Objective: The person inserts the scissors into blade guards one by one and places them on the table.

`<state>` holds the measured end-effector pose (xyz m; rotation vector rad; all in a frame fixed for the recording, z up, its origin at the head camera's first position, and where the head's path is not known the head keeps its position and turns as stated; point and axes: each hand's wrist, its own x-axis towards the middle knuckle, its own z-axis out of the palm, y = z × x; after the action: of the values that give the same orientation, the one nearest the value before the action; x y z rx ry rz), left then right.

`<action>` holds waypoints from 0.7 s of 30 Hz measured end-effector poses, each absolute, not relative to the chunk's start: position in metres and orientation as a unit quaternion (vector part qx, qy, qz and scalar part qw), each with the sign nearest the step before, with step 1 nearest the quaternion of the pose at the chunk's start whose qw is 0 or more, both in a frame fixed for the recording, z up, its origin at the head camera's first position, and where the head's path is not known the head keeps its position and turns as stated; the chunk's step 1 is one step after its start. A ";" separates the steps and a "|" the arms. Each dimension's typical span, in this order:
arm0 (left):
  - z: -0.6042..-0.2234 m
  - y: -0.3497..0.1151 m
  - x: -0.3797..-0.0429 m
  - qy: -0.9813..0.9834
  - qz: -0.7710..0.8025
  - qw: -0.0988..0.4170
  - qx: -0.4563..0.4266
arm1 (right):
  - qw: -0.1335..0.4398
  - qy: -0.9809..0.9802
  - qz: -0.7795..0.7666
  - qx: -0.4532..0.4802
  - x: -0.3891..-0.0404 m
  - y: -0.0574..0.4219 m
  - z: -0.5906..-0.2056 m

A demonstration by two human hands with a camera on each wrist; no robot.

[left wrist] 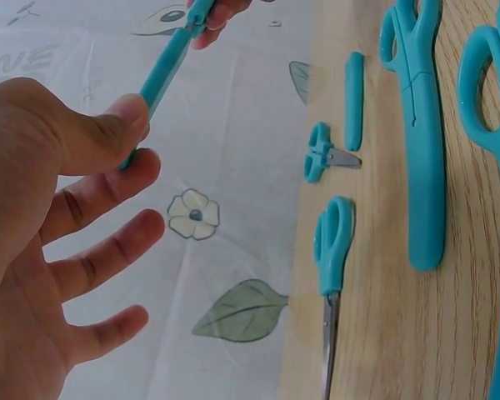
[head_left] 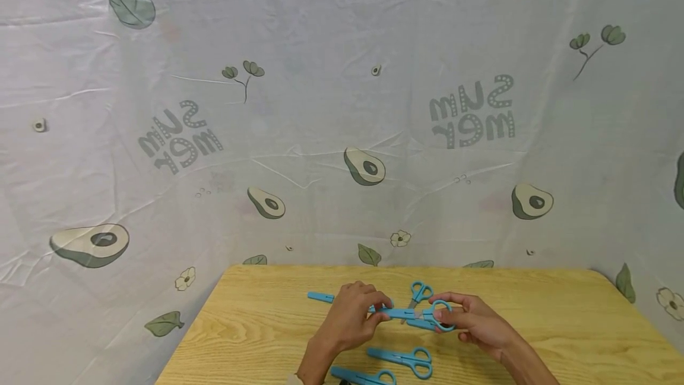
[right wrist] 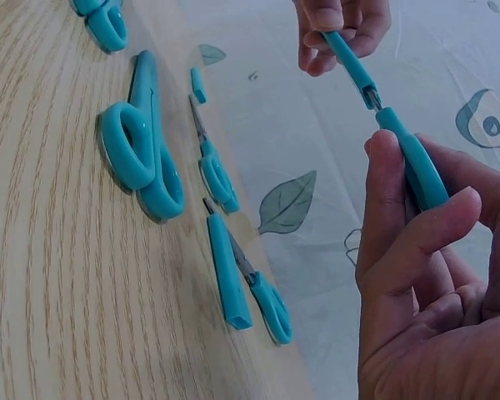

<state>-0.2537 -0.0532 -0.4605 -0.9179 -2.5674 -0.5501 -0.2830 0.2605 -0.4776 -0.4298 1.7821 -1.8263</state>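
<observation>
While the L hand (head_left: pixel 352 314) pinches a blue blade sheath (head_left: pixel 398 313) btwn thumb & index, its other fingers spread, the R hand (head_left: pixel 483 322) grips the handles of blue scissors (right wrist: pixel 412 158), a sliver of blade showing btwn handles & sheath. Both are held above the wood-grain table (head_left: pixel 256 314), where a bare-bladed pair (head_left: pixel 422 293) & loose sheath (head_left: pixel 421 325) lie close together; 2nd bare pair (right wrist: pixel 206 148) near another loose sheath (head_left: pixel 319 297). Nearer the person: one sheathed pair (head_left: pixel 386 355), then another sheathed pair (head_left: pixel 352 375).
</observation>
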 end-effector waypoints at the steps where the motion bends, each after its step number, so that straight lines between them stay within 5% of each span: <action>1: -0.461 -0.053 -0.254 -0.908 -0.193 0.182 -0.325 | 0.273 0.663 -0.679 -0.159 -0.283 0.260 -0.478; 21: -0.463 -0.055 -0.251 -0.899 -0.176 0.221 -0.335 | 0.266 0.659 -0.688 -0.143 -0.276 0.251 -0.483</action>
<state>-0.2513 -0.0549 -0.4633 -0.9258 -2.4840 -0.4854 -0.2760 0.2507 -0.4829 -0.3867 1.7807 -1.8592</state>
